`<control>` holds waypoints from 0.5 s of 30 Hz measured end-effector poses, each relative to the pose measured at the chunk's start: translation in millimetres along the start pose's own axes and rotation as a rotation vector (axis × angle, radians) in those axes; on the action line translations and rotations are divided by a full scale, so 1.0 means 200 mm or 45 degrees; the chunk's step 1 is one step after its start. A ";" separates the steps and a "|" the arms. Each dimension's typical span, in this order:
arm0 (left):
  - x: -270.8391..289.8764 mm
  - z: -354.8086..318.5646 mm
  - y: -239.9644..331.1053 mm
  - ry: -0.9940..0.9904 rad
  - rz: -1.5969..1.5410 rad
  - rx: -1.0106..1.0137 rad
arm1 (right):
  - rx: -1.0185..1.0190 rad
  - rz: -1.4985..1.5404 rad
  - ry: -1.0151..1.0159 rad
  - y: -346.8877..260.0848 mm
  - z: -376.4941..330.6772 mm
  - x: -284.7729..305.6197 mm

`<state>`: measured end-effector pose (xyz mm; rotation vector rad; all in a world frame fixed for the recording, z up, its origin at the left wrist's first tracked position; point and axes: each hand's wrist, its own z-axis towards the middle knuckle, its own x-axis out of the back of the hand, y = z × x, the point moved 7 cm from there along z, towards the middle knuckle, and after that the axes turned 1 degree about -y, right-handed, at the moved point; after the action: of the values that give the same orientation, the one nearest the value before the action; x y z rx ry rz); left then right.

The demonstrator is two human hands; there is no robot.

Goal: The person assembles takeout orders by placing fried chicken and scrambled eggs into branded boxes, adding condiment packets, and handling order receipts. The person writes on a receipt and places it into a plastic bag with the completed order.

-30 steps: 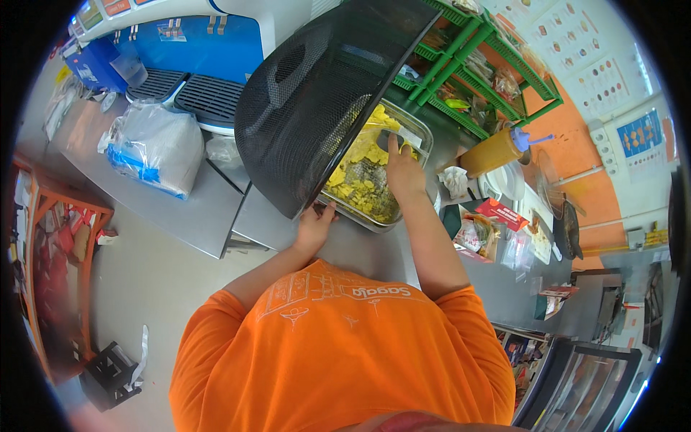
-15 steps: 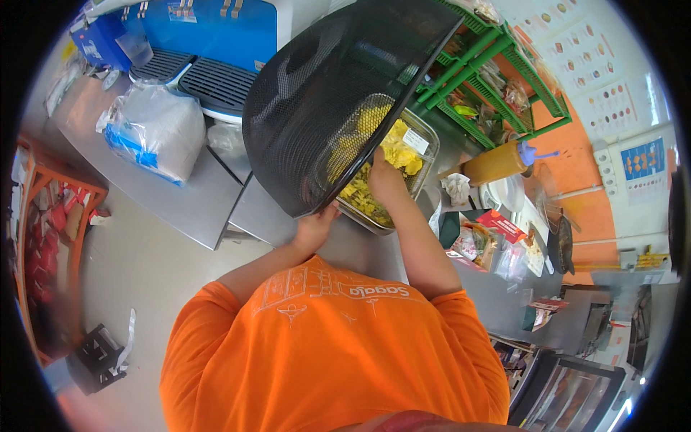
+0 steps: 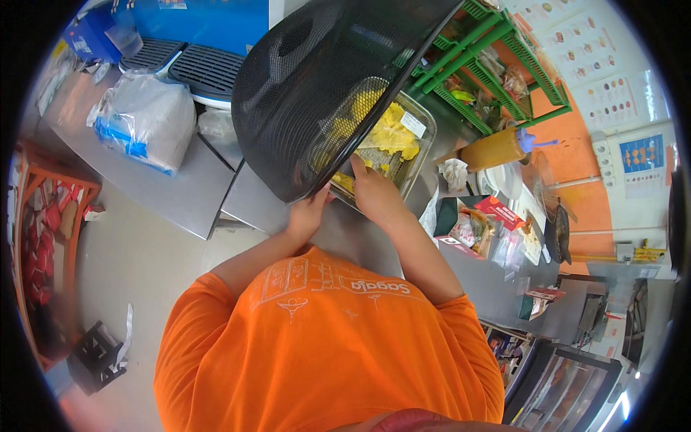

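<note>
A metal tray [image 3: 425,160] of yellow food pieces [image 3: 392,137] lies on the counter, a white label [image 3: 412,124] on the food. My right hand [image 3: 378,193] reaches into the tray's near side, fingers bent among the pieces; whether it pinches any is hidden. At the tray's near left corner is my left hand [image 3: 306,218], its fingertips mostly hidden behind a dark rim. That rim belongs to a large black mesh shape [image 3: 288,101], which hangs before the tray's left part; yellow food shows through it. What the mesh is, I cannot tell.
Green crates [image 3: 497,72] and a sauce bottle [image 3: 497,149] with a lilac cap stand beyond the tray. Right of it lie crumpled paper [image 3: 453,174] and an open food box [image 3: 471,223]. A plastic-wrapped bag [image 3: 147,119] sits left; an orange crate [image 3: 61,237] stands below.
My right hand has drawn back toward me and left within the tray. More bare tray bottom shows, and the yellow food lies mostly at the far end. My left hand stays by the near corner.
</note>
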<state>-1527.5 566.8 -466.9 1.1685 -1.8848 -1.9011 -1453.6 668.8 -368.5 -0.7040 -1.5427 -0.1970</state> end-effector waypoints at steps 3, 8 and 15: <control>-0.01 0.00 0.00 0.010 -0.017 0.002 | 0.040 0.038 -0.052 0.01 -0.01 0.00; 0.00 0.02 -0.01 -0.017 -0.029 -0.002 | 0.220 -0.020 -0.133 -0.02 0.01 0.02; 0.01 0.02 -0.03 0.034 -0.076 0.031 | 0.302 -0.400 -0.291 -0.02 -0.12 0.09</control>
<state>-1528.9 569.0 -473.6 1.2648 -1.8850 -1.8885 -1435.6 658.1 -348.2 -0.3014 -1.8574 -0.1670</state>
